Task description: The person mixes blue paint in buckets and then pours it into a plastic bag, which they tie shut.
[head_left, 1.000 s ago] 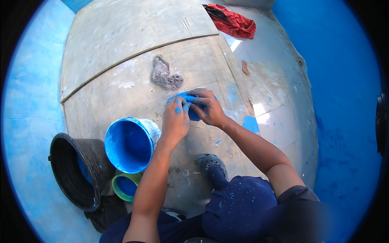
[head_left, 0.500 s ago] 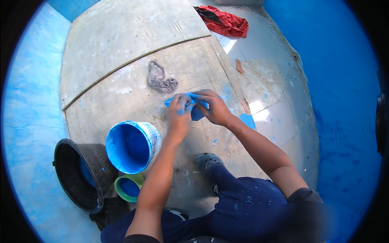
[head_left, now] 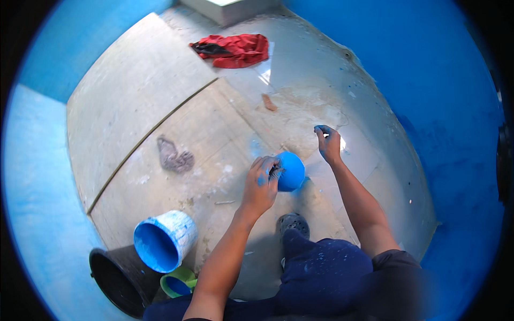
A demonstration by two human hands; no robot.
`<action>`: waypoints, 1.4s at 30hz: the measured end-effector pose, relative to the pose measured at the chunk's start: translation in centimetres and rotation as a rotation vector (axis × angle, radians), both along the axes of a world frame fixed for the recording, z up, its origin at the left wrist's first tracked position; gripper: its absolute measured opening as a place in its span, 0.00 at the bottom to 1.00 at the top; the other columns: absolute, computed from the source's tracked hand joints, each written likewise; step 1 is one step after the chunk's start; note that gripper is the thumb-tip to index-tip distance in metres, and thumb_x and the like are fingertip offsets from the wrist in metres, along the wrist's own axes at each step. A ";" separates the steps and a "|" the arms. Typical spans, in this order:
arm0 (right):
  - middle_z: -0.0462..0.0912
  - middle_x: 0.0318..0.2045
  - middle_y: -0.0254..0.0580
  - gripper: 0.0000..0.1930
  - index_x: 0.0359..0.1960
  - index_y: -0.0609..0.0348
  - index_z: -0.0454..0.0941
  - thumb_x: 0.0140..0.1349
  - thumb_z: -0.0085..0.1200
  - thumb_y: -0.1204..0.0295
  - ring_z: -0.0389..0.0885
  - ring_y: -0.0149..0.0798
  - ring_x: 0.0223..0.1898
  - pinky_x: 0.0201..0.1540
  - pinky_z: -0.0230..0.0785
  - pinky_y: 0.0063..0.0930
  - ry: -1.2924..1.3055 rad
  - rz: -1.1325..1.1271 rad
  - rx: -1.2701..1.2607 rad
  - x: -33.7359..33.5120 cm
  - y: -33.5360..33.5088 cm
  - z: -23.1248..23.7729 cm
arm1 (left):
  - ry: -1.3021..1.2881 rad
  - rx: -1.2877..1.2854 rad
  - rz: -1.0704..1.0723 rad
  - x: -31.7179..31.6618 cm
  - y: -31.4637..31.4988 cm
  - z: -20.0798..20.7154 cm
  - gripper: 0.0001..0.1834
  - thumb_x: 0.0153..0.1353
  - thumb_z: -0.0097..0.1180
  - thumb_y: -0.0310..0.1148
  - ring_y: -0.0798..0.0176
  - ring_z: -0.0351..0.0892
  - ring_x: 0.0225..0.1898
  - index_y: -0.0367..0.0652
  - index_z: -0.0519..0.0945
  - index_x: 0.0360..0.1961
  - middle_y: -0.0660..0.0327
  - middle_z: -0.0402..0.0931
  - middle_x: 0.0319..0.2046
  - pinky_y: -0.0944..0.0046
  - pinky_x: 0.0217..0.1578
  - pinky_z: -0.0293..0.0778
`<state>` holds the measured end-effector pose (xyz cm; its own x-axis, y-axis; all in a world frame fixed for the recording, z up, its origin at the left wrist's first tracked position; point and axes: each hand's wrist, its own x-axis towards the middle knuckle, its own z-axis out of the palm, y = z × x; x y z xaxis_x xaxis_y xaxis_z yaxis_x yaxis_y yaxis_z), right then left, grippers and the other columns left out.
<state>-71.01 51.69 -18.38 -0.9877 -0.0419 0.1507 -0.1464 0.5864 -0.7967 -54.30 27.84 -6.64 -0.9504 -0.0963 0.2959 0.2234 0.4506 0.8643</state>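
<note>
My left hand (head_left: 261,187) is closed on a smooth, rounded bright blue piece (head_left: 290,172), whose exact kind I cannot make out. Dark, frayed-looking matter shows between the fingers and the blue surface. Blue stains mark the back of this hand. Off to the right and farther out, my right hand (head_left: 329,145) is held up apart from the piece, thumb and finger curled into a pinch. There is blue at its fingertips, but whether that is paint or a small bit of something cannot be told.
At the lower left stand a white paint-smeared bucket (head_left: 183,234), blue inside, a black tub (head_left: 115,278) and a green-rimmed container (head_left: 187,275). A grey rag (head_left: 174,155) lies on the boards (head_left: 139,96). Farther off are a red cloth (head_left: 241,51) and a brown scrap (head_left: 269,102). Blue walls (head_left: 444,134) enclose the floor.
Both hands were together on the blue piece. The right hand has come away to the right, while the left keeps the piece, now turned rounded side out. The view has swung right.
</note>
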 end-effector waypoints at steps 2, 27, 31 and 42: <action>0.89 0.35 0.52 0.12 0.41 0.66 0.87 0.66 0.59 0.69 0.88 0.44 0.37 0.45 0.77 0.34 0.014 -0.102 -0.018 -2.2 2.4 -1.8 | 0.025 -0.060 -0.078 -1.3 2.0 -1.1 0.05 0.59 0.59 0.19 0.42 0.77 0.38 0.29 0.77 0.36 0.47 0.78 0.41 0.48 0.41 0.76; 0.83 0.54 0.52 0.26 0.58 0.62 0.79 0.56 0.65 0.69 0.76 0.56 0.57 0.64 0.68 0.44 -0.046 -0.431 0.084 -16.3 10.5 -11.1 | -0.243 -0.134 -0.149 -7.7 6.4 -5.5 0.09 0.52 0.58 0.14 0.44 0.80 0.45 0.30 0.81 0.36 0.46 0.75 0.47 0.49 0.42 0.79; 0.83 0.55 0.51 0.25 0.58 0.58 0.81 0.56 0.64 0.71 0.75 0.56 0.60 0.65 0.67 0.42 -0.122 -0.376 0.003 -17.2 11.5 -11.5 | -0.236 -0.264 -0.058 -5.8 5.5 -7.1 0.13 0.51 0.58 0.15 0.46 0.80 0.46 0.31 0.83 0.40 0.46 0.74 0.50 0.50 0.42 0.79; 0.89 0.44 0.49 0.13 0.49 0.62 0.86 0.63 0.58 0.77 0.88 0.46 0.46 0.52 0.77 0.34 -0.012 -0.277 -0.161 -13.5 7.3 -7.3 | -0.220 -0.042 0.064 -5.1 4.4 -6.6 0.17 0.59 0.56 0.17 0.46 0.82 0.40 0.28 0.75 0.51 0.44 0.79 0.42 0.54 0.41 0.78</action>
